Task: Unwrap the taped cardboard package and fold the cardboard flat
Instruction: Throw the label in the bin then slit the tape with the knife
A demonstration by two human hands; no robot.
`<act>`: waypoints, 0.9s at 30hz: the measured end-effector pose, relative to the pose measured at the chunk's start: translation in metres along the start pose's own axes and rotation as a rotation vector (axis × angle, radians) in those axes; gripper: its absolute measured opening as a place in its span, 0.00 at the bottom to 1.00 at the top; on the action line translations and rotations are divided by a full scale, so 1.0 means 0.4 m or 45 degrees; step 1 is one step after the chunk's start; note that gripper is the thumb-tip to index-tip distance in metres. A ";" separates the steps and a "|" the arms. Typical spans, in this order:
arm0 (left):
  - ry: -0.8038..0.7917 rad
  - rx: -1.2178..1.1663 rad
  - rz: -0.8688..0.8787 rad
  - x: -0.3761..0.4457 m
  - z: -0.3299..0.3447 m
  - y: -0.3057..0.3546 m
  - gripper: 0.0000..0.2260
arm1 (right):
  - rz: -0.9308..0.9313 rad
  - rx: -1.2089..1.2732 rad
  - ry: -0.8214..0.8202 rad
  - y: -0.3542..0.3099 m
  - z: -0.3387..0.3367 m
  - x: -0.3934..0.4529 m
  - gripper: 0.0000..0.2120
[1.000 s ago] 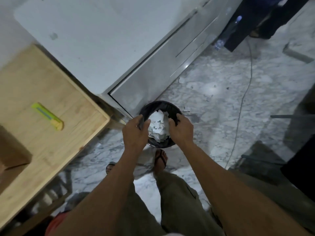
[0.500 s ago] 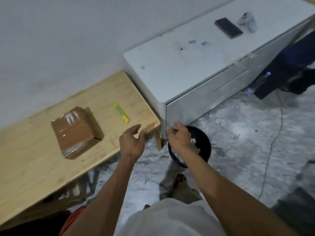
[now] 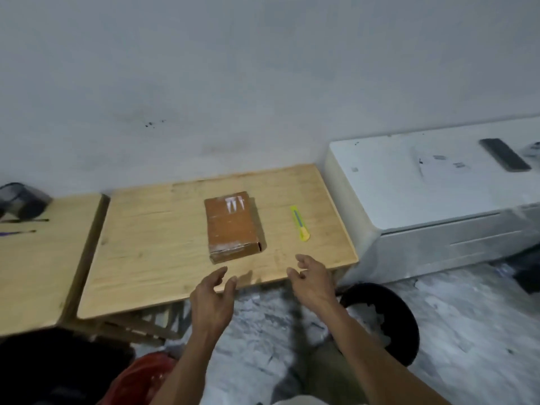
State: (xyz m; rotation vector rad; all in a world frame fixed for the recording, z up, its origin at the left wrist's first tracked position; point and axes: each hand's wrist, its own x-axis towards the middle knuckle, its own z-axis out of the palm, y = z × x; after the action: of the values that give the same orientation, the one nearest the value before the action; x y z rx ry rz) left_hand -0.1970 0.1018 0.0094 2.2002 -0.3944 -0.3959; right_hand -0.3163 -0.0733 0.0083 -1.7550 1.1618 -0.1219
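A brown cardboard package (image 3: 233, 226) wrapped in shiny tape lies flat near the middle of a low wooden table (image 3: 152, 258). A yellow-green utility knife (image 3: 300, 223) rests to its right. My left hand (image 3: 213, 299) hovers at the table's front edge, just below the package, fingers spread and empty. My right hand (image 3: 314, 277) hovers over the front right corner of the table, fingers loosely curled and apart, holding nothing. Neither hand touches the package.
A black bin (image 3: 388, 320) with crumpled white paper stands on the marble floor at the right. A white cabinet (image 3: 409, 185) with a dark phone (image 3: 505, 154) adjoins the table. A second wooden table (image 3: 38, 258) lies left, a red bag (image 3: 140, 378) below.
My hands left the bin, where they pressed down white paper, and moved up and left to the table's front edge. The view swung from the floor to the package.
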 end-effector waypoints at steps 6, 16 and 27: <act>0.084 0.018 -0.115 0.085 -0.015 -0.048 0.19 | -0.070 -0.035 -0.058 -0.079 0.078 0.075 0.24; 0.012 0.206 -0.125 0.350 0.077 0.015 0.32 | -0.126 -0.162 0.054 -0.171 0.100 0.385 0.22; -0.094 0.462 -0.215 0.497 0.198 0.033 0.41 | 0.112 -0.495 0.243 -0.064 0.026 0.578 0.16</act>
State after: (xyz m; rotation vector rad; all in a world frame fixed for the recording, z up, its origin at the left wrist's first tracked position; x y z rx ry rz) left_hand -0.0524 -0.0425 -0.0561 2.5885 -0.3414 -0.5321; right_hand -0.1702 -0.2366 -0.0700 -2.0595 1.4755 -0.0098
